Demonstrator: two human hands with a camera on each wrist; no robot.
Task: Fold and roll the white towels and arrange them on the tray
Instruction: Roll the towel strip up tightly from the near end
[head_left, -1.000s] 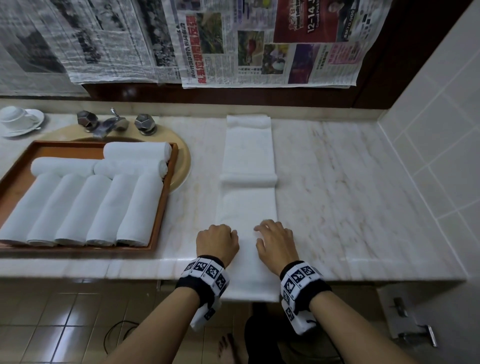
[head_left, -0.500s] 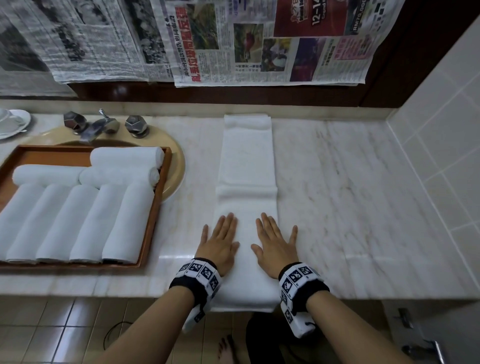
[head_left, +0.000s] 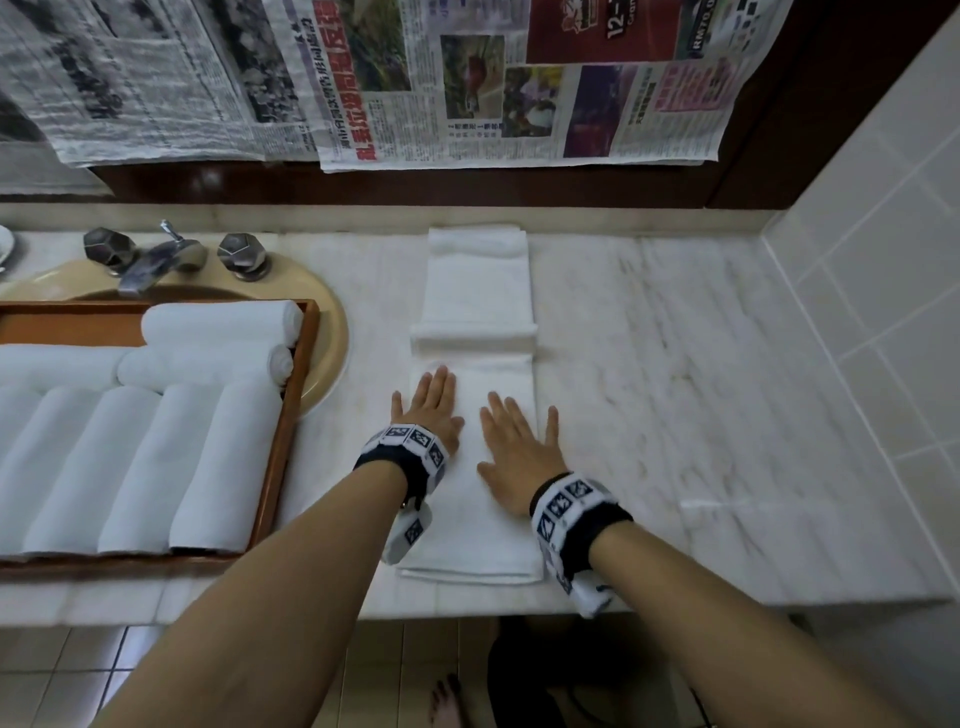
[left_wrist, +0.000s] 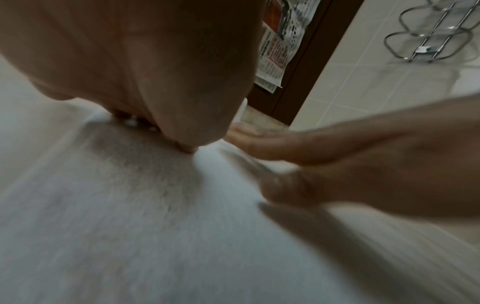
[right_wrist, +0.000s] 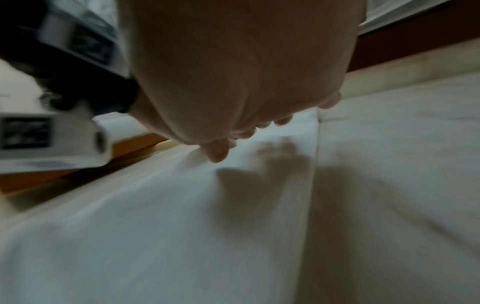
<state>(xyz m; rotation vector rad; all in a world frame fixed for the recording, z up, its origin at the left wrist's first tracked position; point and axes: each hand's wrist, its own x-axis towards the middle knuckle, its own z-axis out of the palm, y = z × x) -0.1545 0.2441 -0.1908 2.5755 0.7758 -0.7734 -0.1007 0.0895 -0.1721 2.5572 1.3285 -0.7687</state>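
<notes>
Both hands flat, grasping nothing: left hand and right hand press the folded white towel at the tray's 3 o'clock. Uneven pressure may skew its layers, giving a crooked roll.

White marble counter. Directly under both flat hands, a long folded white towel stretching away from them. Left of the left hand, a wooden tray of rolled towels.
</notes>
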